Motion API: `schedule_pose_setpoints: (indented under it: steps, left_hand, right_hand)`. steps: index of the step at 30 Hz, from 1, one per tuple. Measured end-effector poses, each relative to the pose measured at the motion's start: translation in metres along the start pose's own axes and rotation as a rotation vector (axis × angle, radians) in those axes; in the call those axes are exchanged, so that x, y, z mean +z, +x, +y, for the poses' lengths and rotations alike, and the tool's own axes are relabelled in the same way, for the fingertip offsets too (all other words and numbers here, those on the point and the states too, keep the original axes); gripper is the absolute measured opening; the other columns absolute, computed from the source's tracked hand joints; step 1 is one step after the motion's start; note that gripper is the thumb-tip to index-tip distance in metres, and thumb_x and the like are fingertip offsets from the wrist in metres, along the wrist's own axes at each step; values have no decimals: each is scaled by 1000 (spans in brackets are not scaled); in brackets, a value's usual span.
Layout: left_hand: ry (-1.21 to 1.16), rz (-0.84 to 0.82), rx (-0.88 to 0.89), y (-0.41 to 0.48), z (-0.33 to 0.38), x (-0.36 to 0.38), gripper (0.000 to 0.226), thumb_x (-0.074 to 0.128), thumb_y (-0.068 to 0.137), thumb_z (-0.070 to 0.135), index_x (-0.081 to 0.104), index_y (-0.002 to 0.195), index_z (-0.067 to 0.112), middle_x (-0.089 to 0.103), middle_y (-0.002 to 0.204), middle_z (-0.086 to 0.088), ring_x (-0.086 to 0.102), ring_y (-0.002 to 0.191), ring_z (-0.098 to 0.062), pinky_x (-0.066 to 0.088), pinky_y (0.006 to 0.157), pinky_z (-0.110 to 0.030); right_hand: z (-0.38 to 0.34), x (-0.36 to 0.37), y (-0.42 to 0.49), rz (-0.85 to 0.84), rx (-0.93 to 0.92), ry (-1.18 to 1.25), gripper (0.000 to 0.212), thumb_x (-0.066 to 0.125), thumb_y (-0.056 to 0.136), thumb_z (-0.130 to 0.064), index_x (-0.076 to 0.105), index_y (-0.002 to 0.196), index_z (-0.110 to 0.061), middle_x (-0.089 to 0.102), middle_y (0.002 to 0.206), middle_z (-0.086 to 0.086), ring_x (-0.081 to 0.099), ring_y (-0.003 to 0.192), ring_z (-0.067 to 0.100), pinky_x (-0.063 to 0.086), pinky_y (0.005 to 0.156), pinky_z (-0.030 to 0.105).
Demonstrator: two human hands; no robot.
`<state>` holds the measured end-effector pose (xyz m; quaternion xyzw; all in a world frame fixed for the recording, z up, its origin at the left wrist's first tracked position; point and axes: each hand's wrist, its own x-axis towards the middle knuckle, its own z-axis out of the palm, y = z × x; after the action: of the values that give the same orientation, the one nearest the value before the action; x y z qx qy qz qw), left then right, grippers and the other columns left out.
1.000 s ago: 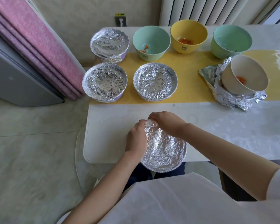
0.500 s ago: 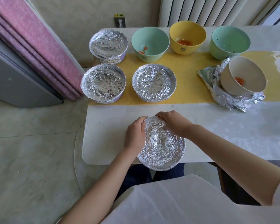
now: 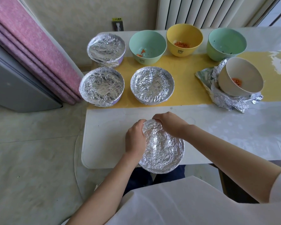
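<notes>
A round bowl sealed in crinkled silver foil (image 3: 163,149) sits, apparently tilted, overhanging the table's near edge

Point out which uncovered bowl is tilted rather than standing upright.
The cream bowl at the right, leaning on crumpled foil; the teal bowl, yellow bowl and green bowl in the back row stand upright.

A white table with a glossy top (image 3: 217,132) bears a yellow strip (image 3: 185,78) across its far half. Along the far edge stand a foil-covered purple bowl (image 3: 106,47), a mint-green bowl (image 3: 147,46), a yellow bowl (image 3: 184,39) and a light green bowl (image 3: 226,43). Nearer, on the strip, sit a second foil-covered purple bowl (image 3: 101,86) and a foil-covered pale bowl (image 3: 152,85) side by side. To the right a crumpled sheet of foil (image 3: 225,99) carries a tilted beige bowl (image 3: 240,77). A foil-wrapped bowl in hand (image 3: 162,148) overhangs the near edge.
</notes>
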<state>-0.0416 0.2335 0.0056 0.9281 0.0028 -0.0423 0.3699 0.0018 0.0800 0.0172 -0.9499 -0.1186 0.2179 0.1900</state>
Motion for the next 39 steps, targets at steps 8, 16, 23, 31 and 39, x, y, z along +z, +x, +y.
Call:
schedule_pose_setpoints:
  steps: [8,16,23,31,39]
  left_hand:
    - [-95,86,7,-6,-5,6,20,43,96,5,58,111,8,62,106,-7,59,92,-24,47,80,-33]
    - [-69,134,-3,-6,-4,11,15,49,92,0,63,98,2,48,94,-12,51,89,-29,45,82,-42]
    - [-76,173,-22,-10,-3,9,7,54,90,3,60,94,5,54,94,-9,52,91,-27,44,81,-38]
    - [-75,180,9,-10,-3,10,7,55,89,1,60,88,5,53,89,-8,51,85,-27,45,75,-40]
    - [-43,162,66,-7,-4,9,5,58,87,1,61,86,4,53,85,-10,52,83,-29,47,71,-44]
  right_hand:
    - [-3,5,2,17,-22,37,24,44,87,7,59,101,-5,65,88,15,59,81,34,45,70,41]
    - [-15,9,6,39,-77,-13,37,41,86,7,62,109,-12,67,96,13,60,86,32,49,73,40]
    - [-14,6,3,-10,-152,-60,36,38,89,5,58,114,-12,64,107,9,59,95,29,46,77,37]
    - [-18,7,1,21,-134,-92,44,42,81,9,59,115,-13,66,107,9,60,93,30,44,73,35]
    - [-19,9,-3,15,-107,-126,24,44,91,-3,55,110,-11,63,106,8,58,91,29,32,64,29]
